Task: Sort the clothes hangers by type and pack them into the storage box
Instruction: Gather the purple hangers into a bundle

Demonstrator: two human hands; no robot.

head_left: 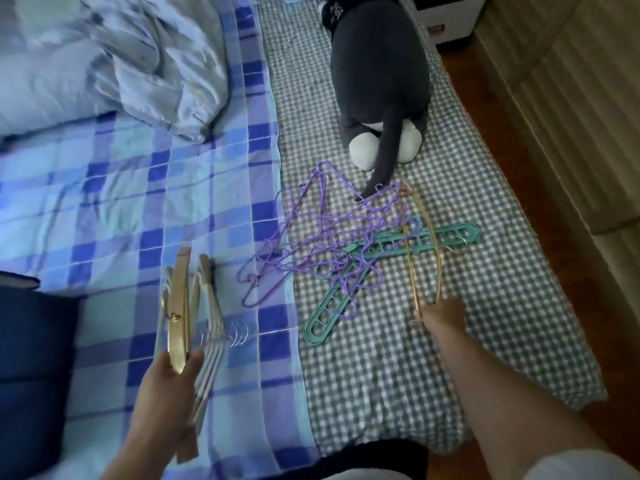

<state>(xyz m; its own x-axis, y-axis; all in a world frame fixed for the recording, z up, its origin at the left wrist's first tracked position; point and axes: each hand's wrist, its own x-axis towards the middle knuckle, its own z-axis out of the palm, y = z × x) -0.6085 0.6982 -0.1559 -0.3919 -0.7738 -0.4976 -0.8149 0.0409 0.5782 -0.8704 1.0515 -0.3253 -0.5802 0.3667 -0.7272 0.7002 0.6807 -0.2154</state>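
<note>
A bed is seen from above, covered on its left by a blue and purple plaid sheet (pixel 114 188) and on its right by a grey and white checked blanket (pixel 485 289). A crumpled pale duvet (pixel 114 60) is heaped at the upper left, and a strip of brown wooden floor (pixel 554 209) runs along the right edge of the bed. A dark grey plush toy (pixel 379 74) with white feet lies on the checked blanket; white writing on it is too blurred to be read. A dark blue object (pixel 34 358) at the left edge is cut off and cannot be identified. A bundle of gold and pale hangers (pixel 183 306) is gripped in the left hand (pixel 166 386), with silver hooks fanned to the right over the plaid sheet. A thin gold wire hanger (pixel 424 251) is pinched by its lower end in the right hand (pixel 443 317). Between the hands, a tangle of purple wire hangers (pixel 325 237) lies across teal plastic hangers (pixel 408 240) on the checked blanket. A white box-like thing (pixel 446 19) at the top right is only partly in view.
</note>
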